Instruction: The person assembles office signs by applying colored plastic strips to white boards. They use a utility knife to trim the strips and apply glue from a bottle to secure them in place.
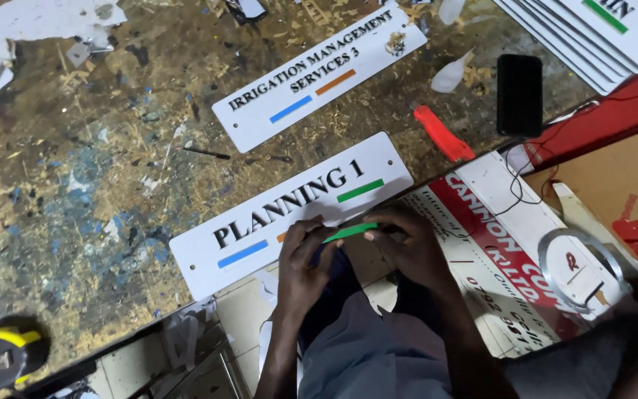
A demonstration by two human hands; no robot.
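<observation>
A white rectangular sign plate [260, 222] with black lettering and blue, orange and green bars lies at the near edge of a worn wooden workbench [75, 185]. My left hand [303, 258] and my right hand [407, 240] meet just below that plate. Together they pinch a thin green strip [350, 231], which is held flat between the fingertips over the plate's lower edge. Part of the strip is hidden by my fingers.
A second lettered white sign [319, 74] lies further back. A red-handled tool [443, 134] and a black phone [519, 94] rest to the right, by a stack of white signs [599, 37]. A yellow-black tape measure [5, 355] sits at lower left. Printed boards [496, 244] lean below the bench.
</observation>
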